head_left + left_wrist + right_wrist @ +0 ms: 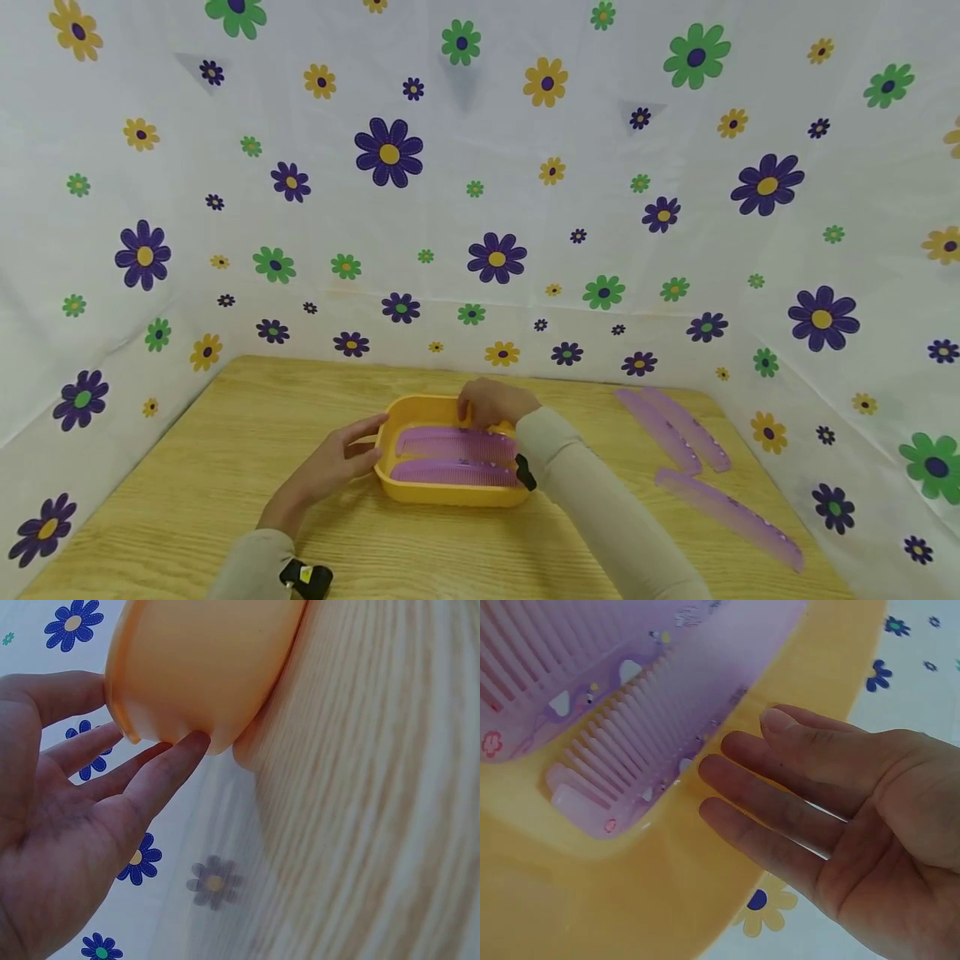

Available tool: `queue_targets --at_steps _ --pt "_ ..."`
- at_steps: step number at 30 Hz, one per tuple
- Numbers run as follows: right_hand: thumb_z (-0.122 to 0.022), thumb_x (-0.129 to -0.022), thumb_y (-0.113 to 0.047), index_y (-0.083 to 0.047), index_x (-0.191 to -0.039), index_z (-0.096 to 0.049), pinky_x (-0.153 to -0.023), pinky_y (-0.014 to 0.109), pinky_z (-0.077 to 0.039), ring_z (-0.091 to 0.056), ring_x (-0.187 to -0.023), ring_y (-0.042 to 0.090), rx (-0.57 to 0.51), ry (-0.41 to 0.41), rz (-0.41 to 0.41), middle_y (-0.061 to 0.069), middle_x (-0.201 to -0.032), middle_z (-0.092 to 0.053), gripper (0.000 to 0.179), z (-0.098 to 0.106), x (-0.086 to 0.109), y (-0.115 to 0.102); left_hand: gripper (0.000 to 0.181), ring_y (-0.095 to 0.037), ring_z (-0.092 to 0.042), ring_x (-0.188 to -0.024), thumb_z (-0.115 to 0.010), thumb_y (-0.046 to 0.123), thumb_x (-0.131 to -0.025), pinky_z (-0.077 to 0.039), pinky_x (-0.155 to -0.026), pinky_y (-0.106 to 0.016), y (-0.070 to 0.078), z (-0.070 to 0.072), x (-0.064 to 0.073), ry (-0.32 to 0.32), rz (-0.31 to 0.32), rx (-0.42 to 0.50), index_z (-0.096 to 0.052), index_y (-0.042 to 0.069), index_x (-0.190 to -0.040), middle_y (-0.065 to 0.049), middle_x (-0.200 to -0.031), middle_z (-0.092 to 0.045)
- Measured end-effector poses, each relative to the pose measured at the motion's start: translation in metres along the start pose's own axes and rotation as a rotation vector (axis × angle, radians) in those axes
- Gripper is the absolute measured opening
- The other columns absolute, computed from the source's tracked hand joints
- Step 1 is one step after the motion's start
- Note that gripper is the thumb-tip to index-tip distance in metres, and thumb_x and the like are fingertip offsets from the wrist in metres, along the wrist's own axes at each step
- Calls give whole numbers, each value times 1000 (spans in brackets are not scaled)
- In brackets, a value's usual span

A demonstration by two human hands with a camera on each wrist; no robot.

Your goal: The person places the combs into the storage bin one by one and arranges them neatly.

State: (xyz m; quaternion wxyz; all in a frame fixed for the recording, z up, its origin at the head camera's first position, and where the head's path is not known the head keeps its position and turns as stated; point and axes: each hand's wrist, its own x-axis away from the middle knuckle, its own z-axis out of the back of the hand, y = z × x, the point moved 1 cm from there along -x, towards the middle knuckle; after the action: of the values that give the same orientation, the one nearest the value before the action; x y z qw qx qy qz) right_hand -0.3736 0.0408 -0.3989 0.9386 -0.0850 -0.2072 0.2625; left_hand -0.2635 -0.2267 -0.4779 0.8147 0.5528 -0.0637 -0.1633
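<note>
Two combs (453, 473) lie in the tray (457, 497); spread left hand (330, 467) should brace nine o'clock while spread right hand (495, 403), at one, avoids snagging.

One yellow tray (457, 496), five combs (731, 515) (two inside it), two hands (330, 462).

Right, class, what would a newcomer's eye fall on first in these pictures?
Probably the yellow tray on the wooden table, two purple combs inside, the person's left fingers touching its left end. Three more combs lie towards the table's right side. Behind, a white sheet shows bold purple, green and yellow flowers.
</note>
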Motion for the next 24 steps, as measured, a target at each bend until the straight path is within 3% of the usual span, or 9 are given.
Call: queue_targets --at_steps 7,16,24 --pt "-71 -96 -8 -12 -119 -72 -85 36 -63 -70 -93 27 -107 -1 35 7 -103 -72 23 15 15 8 62 -51 -48 -141 -57 16 -106 -58 -104 -34 0 0 0 -7 -5 17 -32 1 -160 -29 -165 -31" --pt "-70 -98 -10 -11 -125 -71 -81 32 -65 -72 -90 19 -126 40 103 12 -119 -73 28 27 40 33 62 -50 -48 -141 -59 16 -105 -58 -105 -34 1 0 1 -8 2 33 -33 3 -160 -28 -165 -31" --pt "-71 -97 -10 -9 -123 -72 -83 34 -66 -72 -93 20 -172 96 123 12 -114 -76 26 28 66 57 61 -50 -49 -140 -58 16 -106 -58 -104 -35 -1 0 -1 -1 10 0 -33 3 -160 -27 -165 -32"
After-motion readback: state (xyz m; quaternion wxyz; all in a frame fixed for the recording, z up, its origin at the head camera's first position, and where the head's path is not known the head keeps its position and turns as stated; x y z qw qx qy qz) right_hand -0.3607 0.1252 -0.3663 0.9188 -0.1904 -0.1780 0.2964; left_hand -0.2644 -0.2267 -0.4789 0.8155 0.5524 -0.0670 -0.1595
